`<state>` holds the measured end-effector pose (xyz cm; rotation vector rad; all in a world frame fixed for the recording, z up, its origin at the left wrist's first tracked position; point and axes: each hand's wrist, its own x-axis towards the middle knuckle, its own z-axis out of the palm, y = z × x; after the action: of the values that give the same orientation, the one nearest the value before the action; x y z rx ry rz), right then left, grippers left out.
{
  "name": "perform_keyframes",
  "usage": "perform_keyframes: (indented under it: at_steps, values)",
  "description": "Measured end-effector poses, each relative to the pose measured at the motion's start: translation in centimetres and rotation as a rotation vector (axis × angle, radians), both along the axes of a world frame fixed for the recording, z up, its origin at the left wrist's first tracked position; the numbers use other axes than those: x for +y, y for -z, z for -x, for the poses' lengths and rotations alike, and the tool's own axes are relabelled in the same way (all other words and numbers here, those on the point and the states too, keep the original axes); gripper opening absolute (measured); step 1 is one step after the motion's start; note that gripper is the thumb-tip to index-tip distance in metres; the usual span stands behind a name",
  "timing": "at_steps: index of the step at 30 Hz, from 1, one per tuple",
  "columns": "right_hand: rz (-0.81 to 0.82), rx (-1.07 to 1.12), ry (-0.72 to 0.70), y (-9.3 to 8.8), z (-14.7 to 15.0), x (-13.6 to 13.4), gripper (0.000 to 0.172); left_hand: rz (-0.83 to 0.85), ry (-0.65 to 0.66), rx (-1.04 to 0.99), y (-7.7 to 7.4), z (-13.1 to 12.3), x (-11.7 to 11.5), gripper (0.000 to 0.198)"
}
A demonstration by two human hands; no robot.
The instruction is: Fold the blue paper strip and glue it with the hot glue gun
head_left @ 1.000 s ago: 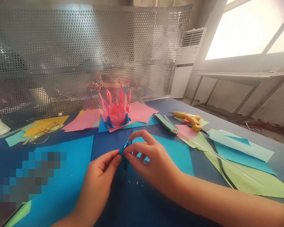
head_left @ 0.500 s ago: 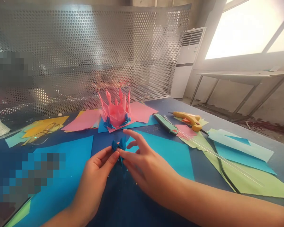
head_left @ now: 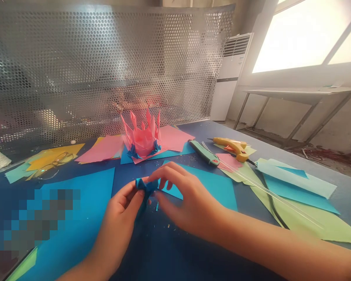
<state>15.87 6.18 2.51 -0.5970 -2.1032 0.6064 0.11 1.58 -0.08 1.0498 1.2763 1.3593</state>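
Note:
A small folded blue paper piece point(head_left: 144, 185) is held just above the dark blue table point(head_left: 163, 249) between both hands. My left hand point(head_left: 121, 214) pinches its left side with thumb and fingertips. My right hand point(head_left: 187, 205) curls over its right side, fingers bent onto the paper. Behind them stands a pink folded paper crown with blue trim point(head_left: 142, 136) on loose pink and blue sheets.
Large blue sheets point(head_left: 84, 203) lie left and right of my hands. A teal utility knife point(head_left: 204, 153), a yellow glue gun point(head_left: 232, 147) with clear glue sticks, and green and light blue sheets point(head_left: 295, 195) lie at right. Yellow sheets point(head_left: 51, 156) and a perforated metal screen point(head_left: 105, 70) stand behind.
My right hand's fingers, stretched out half a second ago, have curled back down onto the blue piece. Both hands have kept hold of it throughout.

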Motion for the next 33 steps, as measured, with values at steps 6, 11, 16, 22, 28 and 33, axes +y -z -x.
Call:
perform_keyframes:
  at_steps: [6,11,16,22,28,33]
  values:
    - [0.099,-0.033,-0.131,-0.6,-0.3,0.8,0.029,-0.010,0.051,0.022,-0.2,0.0,-0.2,0.023]
    - [0.211,-0.044,-0.133,-1.1,-0.5,1.0,0.026,0.017,0.046,0.002,-0.2,-0.1,-0.2,0.024]
    - [0.321,-0.036,-0.104,-1.0,-0.5,1.3,0.018,0.019,0.035,0.032,-0.5,-0.1,-0.2,0.021]
    - [0.403,-0.003,-0.097,-0.6,-0.4,1.3,0.017,0.031,0.017,0.089,-0.6,-0.2,-0.3,0.021]
    - [0.410,0.059,-0.057,-0.3,0.0,0.9,0.021,0.027,0.005,0.110,-0.6,-0.2,-0.3,0.024]
    - [0.413,0.104,-0.054,-0.3,-0.1,0.7,0.023,0.043,0.020,0.092,-0.4,-0.2,-0.6,0.039]
